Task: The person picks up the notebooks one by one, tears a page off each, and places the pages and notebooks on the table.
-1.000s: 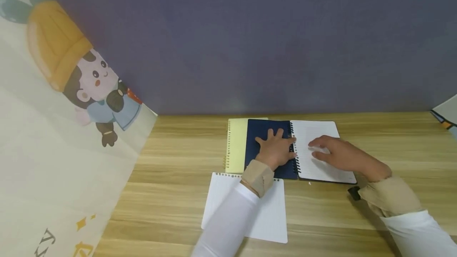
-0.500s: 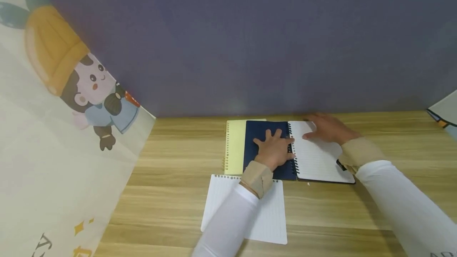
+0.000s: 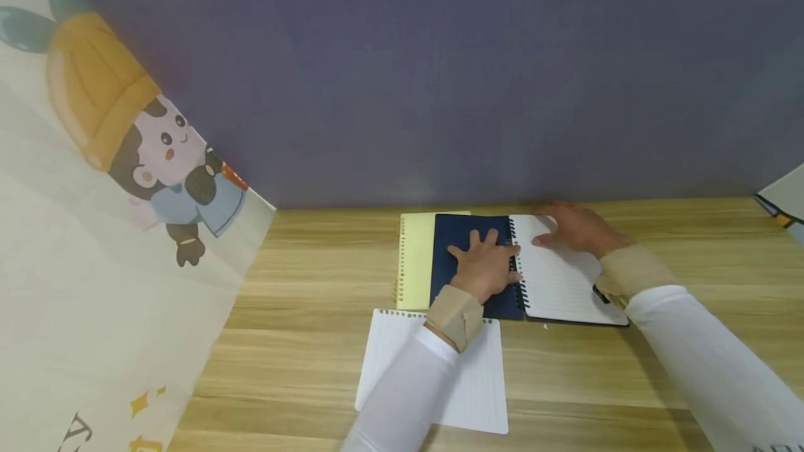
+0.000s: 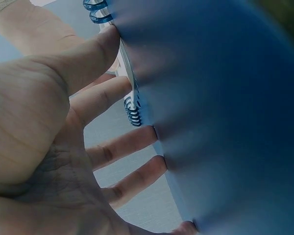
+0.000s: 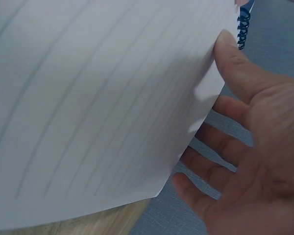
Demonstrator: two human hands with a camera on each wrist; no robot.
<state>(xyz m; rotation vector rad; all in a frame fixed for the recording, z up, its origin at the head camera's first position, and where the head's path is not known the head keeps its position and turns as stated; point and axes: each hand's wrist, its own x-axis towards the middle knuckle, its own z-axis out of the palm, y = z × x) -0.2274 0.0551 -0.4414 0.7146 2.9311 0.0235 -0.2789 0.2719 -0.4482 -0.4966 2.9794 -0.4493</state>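
Right grip (image 3: 576,229), relaxed, neared the wall (image 3: 402,75) across the wooden table (image 3: 283,326); left grip (image 3: 482,268) splayed.

The blue cover (image 4: 235,107) is touched by the fingertips (image 4: 148,134) of the left hand (image 4: 63,147), whose fingers are spread. Dark coil rings (image 4: 133,114) are seen above and below the thumb (image 4: 85,56). The right hand (image 4: 36,27) is partly hidden behind the thumb.

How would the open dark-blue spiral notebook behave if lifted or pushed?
The open notebook would probably hinge at its coil, so its halves may fold. Its lined page looks thin, likely floppy. Lying flat, it seems unlikely to roll.
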